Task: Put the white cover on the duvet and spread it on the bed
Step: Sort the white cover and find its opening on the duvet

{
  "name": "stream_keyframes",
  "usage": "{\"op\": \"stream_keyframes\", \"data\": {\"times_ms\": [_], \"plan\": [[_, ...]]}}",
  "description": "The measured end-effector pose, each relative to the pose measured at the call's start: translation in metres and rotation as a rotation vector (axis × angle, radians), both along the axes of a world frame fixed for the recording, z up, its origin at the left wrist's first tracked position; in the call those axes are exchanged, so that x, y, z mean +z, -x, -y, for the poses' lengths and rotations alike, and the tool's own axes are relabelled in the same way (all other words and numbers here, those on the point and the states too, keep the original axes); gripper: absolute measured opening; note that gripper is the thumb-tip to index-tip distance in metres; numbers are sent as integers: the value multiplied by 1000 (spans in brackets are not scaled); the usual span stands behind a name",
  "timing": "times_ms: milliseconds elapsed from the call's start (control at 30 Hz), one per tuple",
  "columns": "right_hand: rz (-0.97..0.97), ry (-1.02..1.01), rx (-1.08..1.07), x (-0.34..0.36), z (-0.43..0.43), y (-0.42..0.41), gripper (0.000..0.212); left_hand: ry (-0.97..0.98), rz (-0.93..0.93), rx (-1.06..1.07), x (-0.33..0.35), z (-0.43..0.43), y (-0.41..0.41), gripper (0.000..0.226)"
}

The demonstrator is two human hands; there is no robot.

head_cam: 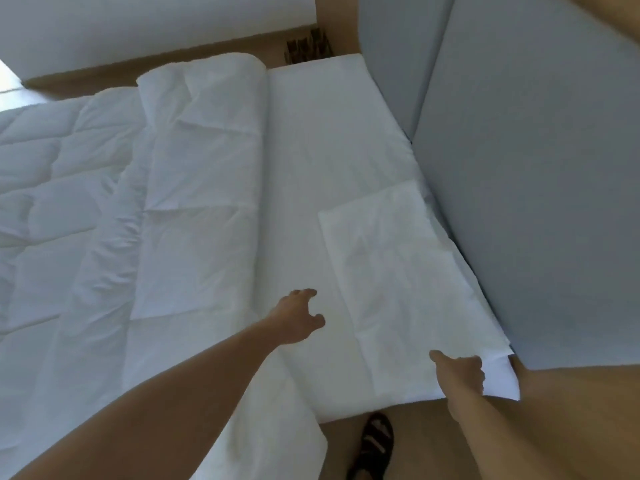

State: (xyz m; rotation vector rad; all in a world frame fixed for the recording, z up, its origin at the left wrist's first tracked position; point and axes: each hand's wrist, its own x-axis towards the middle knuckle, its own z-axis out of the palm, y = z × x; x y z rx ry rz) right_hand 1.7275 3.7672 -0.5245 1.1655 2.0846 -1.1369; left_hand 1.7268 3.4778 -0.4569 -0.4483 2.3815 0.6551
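- Head view, the task's things: the white cover (398, 265) lies folded in a flat rectangle on the bed (311, 150), on the side just beside the grey headboard (536, 202), with its near end at the bed's edge.
- The duvet (62, 202), white and quilted, lies spread over the left part of the bed, well apart from the cover, with a strip of bare sheet between them.
- Along the duvet's inner edge lies a long creased white fold (201, 161). It may be the duvet turned back on itself or a separate cloth; the blur leaves that unclear.
- Hands: the right hand (460, 372) grips the near corner of the cover with its fingers curled round the cloth, and a tip of the corner sticks out past the knuckles.
- The left hand (301, 317) hovers over the bare sheet just left of the cover, its fingers loosely bent and spread, grasping nothing.
- Surroundings: the headboard's padded panels stand close along the cover's right edge.
- Wooden floor (571, 427) shows beside the bed, and a foot in a dark sandal (375, 441) stands at the near edge.
- A small dark object (306, 46) sits on the floor past the far corner; it is too blurred to name.
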Motion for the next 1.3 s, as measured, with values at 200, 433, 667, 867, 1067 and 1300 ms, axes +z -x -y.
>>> {"op": "stream_keyframes", "data": {"times_ms": [200, 433, 667, 867, 1067, 1300], "plan": [[-4, 50, -374, -44, -35, 43, 89, -37, 109, -27, -43, -62, 46, 67], [44, -176, -168, -25, -31, 48, 67, -161, 79, 38, -18, -94, 78, 63], [-517, 227, 107, 30, 35, 44, 36, -496, 114, 351, 21, -97, 93, 57], [-501, 535, 795, 72, 90, 5, 25, -480, 130, 514, 37, -28, 90, 52], [-393, 492, 1054, 76, 135, -30, 32, -319, 69, 471, 31, 26, 51, 18], [-354, 399, 1128, 80, 165, -39, 54, -281, 4, 438, 31, 72, 16, 19]]}}
